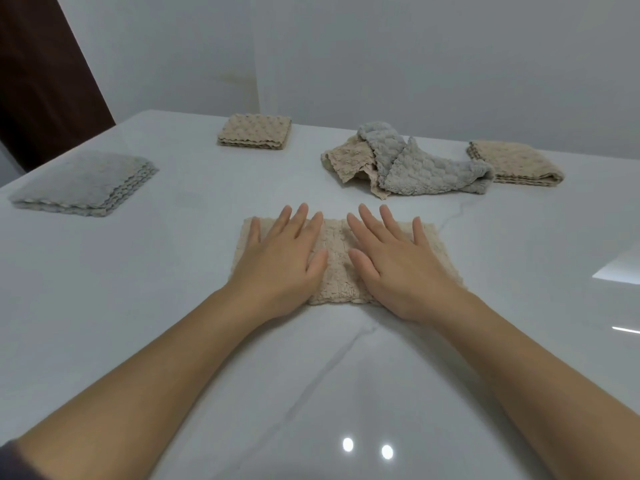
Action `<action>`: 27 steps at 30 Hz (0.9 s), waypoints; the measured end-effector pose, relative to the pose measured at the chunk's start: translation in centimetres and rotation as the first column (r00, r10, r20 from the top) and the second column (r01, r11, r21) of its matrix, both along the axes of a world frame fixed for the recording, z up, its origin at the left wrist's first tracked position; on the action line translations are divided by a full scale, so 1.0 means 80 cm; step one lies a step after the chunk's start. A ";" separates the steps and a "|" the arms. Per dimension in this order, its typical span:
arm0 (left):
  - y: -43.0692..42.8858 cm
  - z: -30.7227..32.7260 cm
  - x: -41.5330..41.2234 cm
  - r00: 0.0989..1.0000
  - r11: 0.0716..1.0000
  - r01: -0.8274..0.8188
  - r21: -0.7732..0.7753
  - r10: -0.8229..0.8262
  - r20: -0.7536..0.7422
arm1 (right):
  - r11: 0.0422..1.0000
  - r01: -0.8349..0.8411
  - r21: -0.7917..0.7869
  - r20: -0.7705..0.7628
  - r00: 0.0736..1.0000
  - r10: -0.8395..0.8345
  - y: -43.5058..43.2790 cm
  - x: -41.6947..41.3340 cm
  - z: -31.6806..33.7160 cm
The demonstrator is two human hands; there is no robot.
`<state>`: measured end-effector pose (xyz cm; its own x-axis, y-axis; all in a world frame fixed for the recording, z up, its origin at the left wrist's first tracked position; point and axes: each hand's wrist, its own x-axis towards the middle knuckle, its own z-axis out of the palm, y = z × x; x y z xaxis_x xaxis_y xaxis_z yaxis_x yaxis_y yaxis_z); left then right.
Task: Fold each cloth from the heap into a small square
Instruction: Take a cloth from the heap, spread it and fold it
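The left hand (280,261) and right hand (398,268) lie flat, grip open, pressing the beige cloth (337,268) at mid-frame on the worktop (156,289). It seems best to smooth outward, square the edges, then halve it again. Counted: this one cloth, two in the heap (408,164) at upper right, and three folded piles: grey pile (83,183), middle pile (254,131), right pile (516,162).

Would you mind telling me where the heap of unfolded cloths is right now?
In the head view, the heap lies far right on the white table, beyond the right hand and just left of a folded beige cloth.
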<state>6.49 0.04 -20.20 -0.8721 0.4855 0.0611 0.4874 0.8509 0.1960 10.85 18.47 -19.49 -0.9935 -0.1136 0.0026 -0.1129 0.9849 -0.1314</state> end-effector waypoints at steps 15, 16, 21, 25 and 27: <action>-0.003 -0.010 -0.003 0.999 0.994 -0.001 -0.107 0.006 0.050 | 1.000 0.010 0.008 0.075 0.997 -0.011 -0.002 -0.002 -0.013; -0.004 -0.009 -0.005 0.999 0.995 -0.012 -0.101 0.018 0.051 | 1.000 0.005 0.015 0.082 0.997 -0.007 -0.003 -0.002 -0.013; -0.004 -0.013 -0.006 0.996 0.989 -0.080 -0.123 0.085 0.037 | 1.000 0.016 0.022 0.086 0.996 -0.018 -0.003 -0.004 -0.016; -0.002 -0.017 -0.004 0.997 0.989 -0.078 -0.128 0.081 0.019 | 1.000 0.020 0.023 0.083 0.996 -0.022 -0.003 -0.005 -0.017; -0.002 -0.016 -0.005 0.996 0.988 -0.085 -0.127 0.088 0.017 | 1.000 0.026 0.009 0.102 0.994 -0.027 -0.003 -0.003 -0.013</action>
